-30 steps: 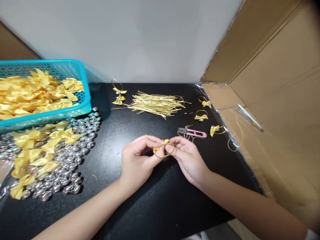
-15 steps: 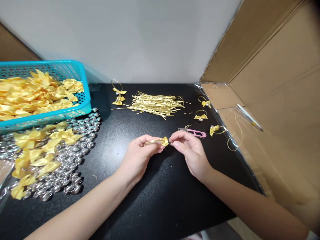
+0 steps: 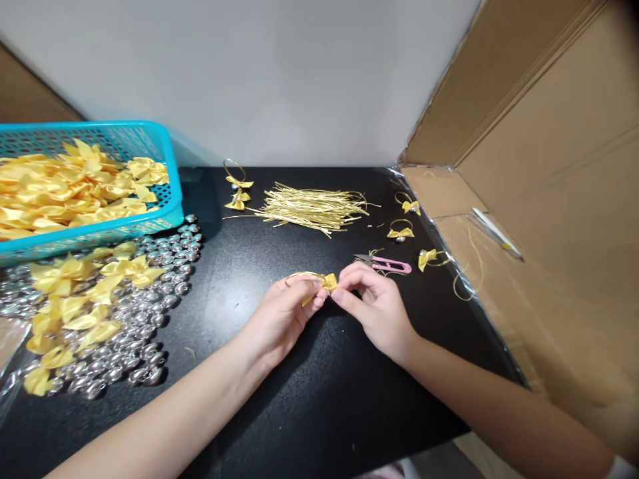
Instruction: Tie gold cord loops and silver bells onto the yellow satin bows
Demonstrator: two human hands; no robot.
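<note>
My left hand point(image 3: 279, 319) and my right hand point(image 3: 372, 309) meet over the middle of the black table point(image 3: 299, 412). Both pinch a small yellow ribbon bow point(image 3: 328, 282) that has a gold cord loop arching back over my left fingers. The fingers of both hands are closed on it. Just behind my right hand lie pink thread snips point(image 3: 392, 265). A bundle of cut gold cords point(image 3: 312, 207) lies farther back in the middle.
A turquoise basket point(image 3: 172, 199) full of yellow bows stands at the back left. In front of it lie loose yellow bows point(image 3: 74, 293) on a heap of silver bells point(image 3: 150, 313). Finished bow loops point(image 3: 402, 231) lie scattered at the back. A cardboard box point(image 3: 549, 199) flanks the right edge.
The gold loop, first held round and flat between both hands, has been turned edge-on over my left fingers. My right hand let go briefly and now pinches the bow again.
</note>
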